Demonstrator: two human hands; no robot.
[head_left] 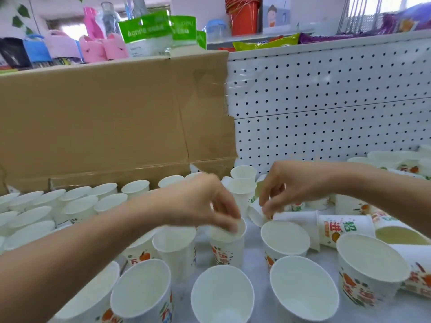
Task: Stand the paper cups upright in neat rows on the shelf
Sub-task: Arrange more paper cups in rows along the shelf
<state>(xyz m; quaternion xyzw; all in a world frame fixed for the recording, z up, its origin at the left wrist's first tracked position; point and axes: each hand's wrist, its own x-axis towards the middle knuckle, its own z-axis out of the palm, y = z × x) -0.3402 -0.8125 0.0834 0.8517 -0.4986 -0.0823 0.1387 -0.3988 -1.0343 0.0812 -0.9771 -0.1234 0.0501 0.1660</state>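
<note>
Matt paper cups (303, 287), dull brown cardboard (105, 124), smooth perforated metal panel (338, 101).

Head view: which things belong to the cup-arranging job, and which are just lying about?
Job: left hand, pinching an upright paper cup; right hand; tipped paper cup; shelf.
Lying about: cardboard sheet, green packets, pink bags, red cups.

left hand (205, 203): upright cup (227, 249) pinched at rim, stood on shelf (255, 250) | right hand (289, 187): fingers (265, 209) curled down at rim of lying cup (300, 220), grip unclear | rows (77, 206) of upright cups seen left and front | tipped cups (417, 264) seen right | cardboard (105, 124), pegboard (326, 101) seen behind
</note>
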